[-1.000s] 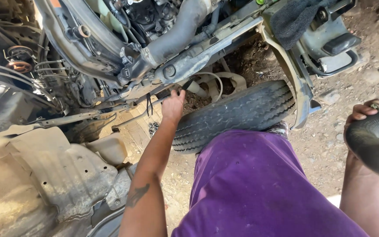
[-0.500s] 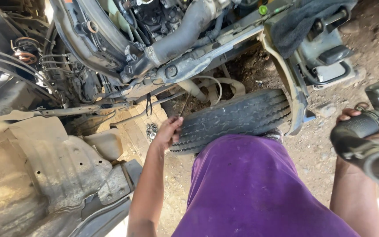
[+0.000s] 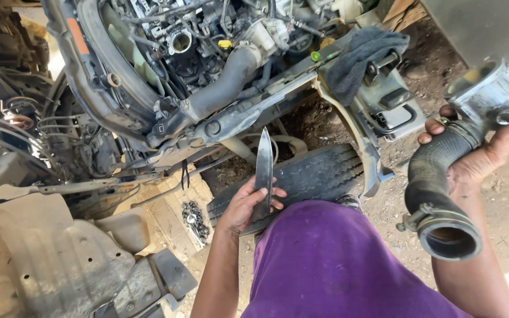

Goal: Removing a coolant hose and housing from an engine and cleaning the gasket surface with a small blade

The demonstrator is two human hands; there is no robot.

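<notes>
The left hand [image 3: 247, 203] reaches forward from a bare arm and grips a knife [image 3: 263, 168] by its lower end, fingers wrapped round it, the blade standing upright with its point toward the engine. The hand and knife sit just in front of a worn tyre [image 3: 313, 176] lying flat on the ground. The right hand [image 3: 478, 159] is raised at the side, palm up, fingers curled round a black ribbed hose [image 3: 437, 194]. The hose curves down to an open round mouth with a metal clamp, and its upper end joins a grey metal housing [image 3: 487, 88] resting against the thumb.

The person wears a purple garment [image 3: 337, 265] that fills the lower middle of the view. The ground [image 3: 502, 206] is bare, dusty earth. Ahead lies a stripped car front with the engine [image 3: 207, 47] exposed, pipes and wires all round it. A dark cloth [image 3: 357, 56] is draped over a part at the upper right. A small heap of bolts [image 3: 194, 218] lies on a piece of cardboard beside the tyre, and a bent tan metal panel [image 3: 48, 259] fills the lower left.
</notes>
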